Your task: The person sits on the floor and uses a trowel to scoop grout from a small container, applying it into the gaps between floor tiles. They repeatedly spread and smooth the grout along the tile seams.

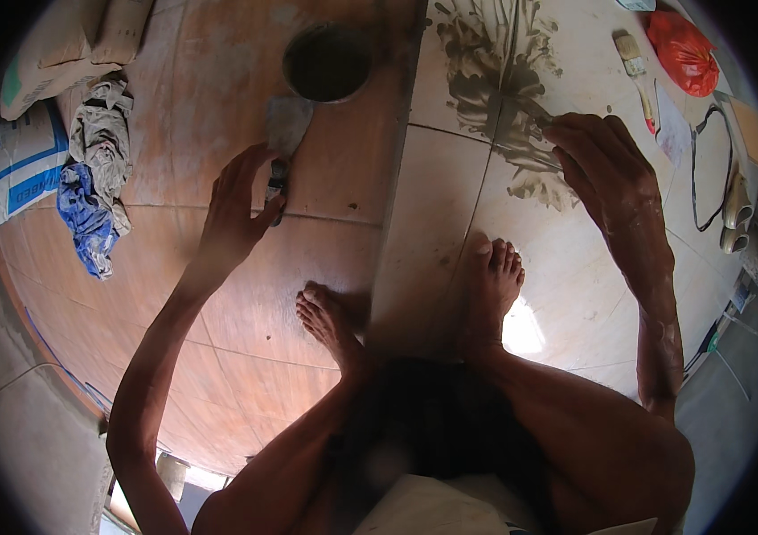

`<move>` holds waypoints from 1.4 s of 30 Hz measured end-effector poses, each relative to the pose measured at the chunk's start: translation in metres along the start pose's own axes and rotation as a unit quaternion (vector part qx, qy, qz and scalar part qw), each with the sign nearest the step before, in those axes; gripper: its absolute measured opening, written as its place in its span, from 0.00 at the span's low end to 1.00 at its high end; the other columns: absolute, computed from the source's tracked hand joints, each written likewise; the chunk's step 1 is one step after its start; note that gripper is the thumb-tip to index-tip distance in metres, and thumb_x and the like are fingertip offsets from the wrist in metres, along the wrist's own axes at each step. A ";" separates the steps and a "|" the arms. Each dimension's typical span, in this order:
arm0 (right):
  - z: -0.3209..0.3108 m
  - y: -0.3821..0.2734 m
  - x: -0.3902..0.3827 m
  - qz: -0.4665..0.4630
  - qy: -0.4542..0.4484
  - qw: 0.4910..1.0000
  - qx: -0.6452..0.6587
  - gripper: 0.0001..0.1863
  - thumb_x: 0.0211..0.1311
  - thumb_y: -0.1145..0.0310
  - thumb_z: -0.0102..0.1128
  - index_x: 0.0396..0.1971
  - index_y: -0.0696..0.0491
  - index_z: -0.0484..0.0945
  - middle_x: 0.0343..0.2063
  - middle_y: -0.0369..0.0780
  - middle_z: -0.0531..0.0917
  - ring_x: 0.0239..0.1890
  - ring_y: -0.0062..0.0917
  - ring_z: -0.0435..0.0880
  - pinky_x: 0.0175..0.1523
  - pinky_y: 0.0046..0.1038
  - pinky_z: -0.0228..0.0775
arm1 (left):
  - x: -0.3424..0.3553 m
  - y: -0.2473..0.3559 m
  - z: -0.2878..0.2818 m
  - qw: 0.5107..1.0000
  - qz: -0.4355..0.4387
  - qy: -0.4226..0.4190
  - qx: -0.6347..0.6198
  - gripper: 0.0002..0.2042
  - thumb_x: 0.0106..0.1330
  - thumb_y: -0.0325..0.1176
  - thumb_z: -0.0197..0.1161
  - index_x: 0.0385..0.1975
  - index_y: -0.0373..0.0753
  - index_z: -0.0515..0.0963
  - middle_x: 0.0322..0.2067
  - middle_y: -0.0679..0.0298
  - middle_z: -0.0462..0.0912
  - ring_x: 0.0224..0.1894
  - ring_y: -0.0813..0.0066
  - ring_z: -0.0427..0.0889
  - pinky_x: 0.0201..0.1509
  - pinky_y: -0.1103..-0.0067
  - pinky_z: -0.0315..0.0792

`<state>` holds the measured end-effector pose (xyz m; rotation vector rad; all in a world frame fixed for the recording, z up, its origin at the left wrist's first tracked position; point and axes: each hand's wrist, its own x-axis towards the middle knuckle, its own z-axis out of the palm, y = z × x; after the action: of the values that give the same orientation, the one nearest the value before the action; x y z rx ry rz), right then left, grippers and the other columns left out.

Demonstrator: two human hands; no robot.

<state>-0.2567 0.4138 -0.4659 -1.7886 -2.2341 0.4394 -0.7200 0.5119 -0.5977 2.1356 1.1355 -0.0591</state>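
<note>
My left hand (236,201) is over the brown tiled floor, its thumb and fingers curled around the dark handle of a putty knife (288,129). The wide grey blade points away from me, towards a dark round bucket (328,62) that holds something dark. On the lighter tiles, my right hand (610,165) is closed with its fingertips down at a smear of wet grey grout (503,107). A thin greyish edge shows at those fingertips, but I cannot make out what it is. The grout lies along and around a tile joint.
A paintbrush (635,78) and a red plastic bag (682,53) lie at the far right, near a black cord loop (698,169). On the left are crumpled cloths (98,169), a white-and-blue sack (13,169) and brown sacks (67,45). A raised tile edge (397,169) runs between my feet.
</note>
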 end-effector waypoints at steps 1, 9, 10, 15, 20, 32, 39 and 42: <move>-0.014 0.003 0.008 -0.003 0.003 1.000 -0.016 0.19 0.60 0.85 0.74 0.52 0.59 0.87 0.49 0.42 0.90 0.51 0.38 0.89 0.53 0.40 0.88 | 0.006 0.002 0.004 1.000 0.004 0.002 -0.005 0.37 0.74 0.33 0.75 0.81 0.46 0.67 0.81 0.55 0.68 0.84 0.51 0.64 0.86 0.54 0.59; 0.014 0.029 0.020 -0.029 0.017 0.999 -0.014 0.19 0.60 0.86 0.71 0.52 0.57 0.88 0.57 0.38 0.91 0.58 0.36 0.91 0.57 0.38 0.89 | 0.004 -0.006 0.009 1.000 0.010 0.006 -0.002 0.37 0.74 0.33 0.74 0.82 0.46 0.66 0.81 0.55 0.68 0.84 0.50 0.64 0.86 0.54 0.59; 0.013 0.026 0.016 -0.009 -0.005 1.000 0.019 0.19 0.61 0.86 0.70 0.51 0.55 0.89 0.59 0.38 0.91 0.60 0.37 0.90 0.60 0.39 0.88 | -0.003 -0.006 0.002 1.000 -0.004 0.005 0.004 0.37 0.74 0.33 0.74 0.82 0.46 0.66 0.81 0.55 0.68 0.84 0.50 0.64 0.86 0.54 0.58; -0.019 0.025 -0.011 0.050 -0.020 0.999 -0.006 0.21 0.63 0.87 0.70 0.53 0.53 0.90 0.58 0.39 0.91 0.60 0.37 0.91 0.63 0.39 0.87 | 0.003 -0.001 0.004 1.000 -0.011 -0.008 -0.008 0.38 0.74 0.33 0.74 0.82 0.46 0.65 0.81 0.55 0.67 0.84 0.49 0.63 0.87 0.54 0.58; -0.021 0.048 -0.049 0.095 -0.018 0.995 -0.030 0.22 0.63 0.88 0.70 0.55 0.51 0.91 0.57 0.39 0.92 0.60 0.37 0.91 0.64 0.39 0.86 | -0.005 -0.006 0.005 1.000 -0.007 -0.001 -0.009 0.39 0.73 0.31 0.75 0.83 0.46 0.65 0.81 0.56 0.68 0.84 0.49 0.63 0.87 0.54 0.58; 0.002 0.068 -0.057 0.128 0.032 0.991 -0.001 0.17 0.65 0.82 0.75 0.51 0.50 0.91 0.54 0.35 0.90 0.55 0.34 0.91 0.60 0.36 0.86 | 0.006 0.001 -0.001 1.000 0.023 0.009 -0.009 0.37 0.74 0.31 0.74 0.82 0.46 0.66 0.81 0.56 0.68 0.83 0.50 0.64 0.87 0.55 0.58; 0.008 0.067 -0.039 0.089 0.048 0.994 -0.037 0.20 0.66 0.83 0.74 0.55 0.48 0.92 0.55 0.35 0.91 0.56 0.32 0.92 0.62 0.35 0.89 | 0.001 -0.014 0.007 0.999 0.040 0.011 -0.005 0.37 0.74 0.31 0.74 0.82 0.46 0.66 0.82 0.56 0.67 0.83 0.50 0.64 0.87 0.55 0.58; -0.001 0.063 -0.033 0.097 0.066 0.993 0.000 0.21 0.64 0.84 0.73 0.55 0.49 0.92 0.55 0.35 0.90 0.54 0.33 0.93 0.62 0.33 0.90 | 0.002 -0.008 0.003 0.999 0.035 0.011 0.012 0.38 0.73 0.30 0.74 0.82 0.46 0.66 0.82 0.56 0.67 0.84 0.50 0.63 0.87 0.55 0.59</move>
<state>-0.1924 0.3944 -0.4889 -1.9818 -1.9824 0.3466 -0.7234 0.5145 -0.6054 2.2008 1.0772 -0.0187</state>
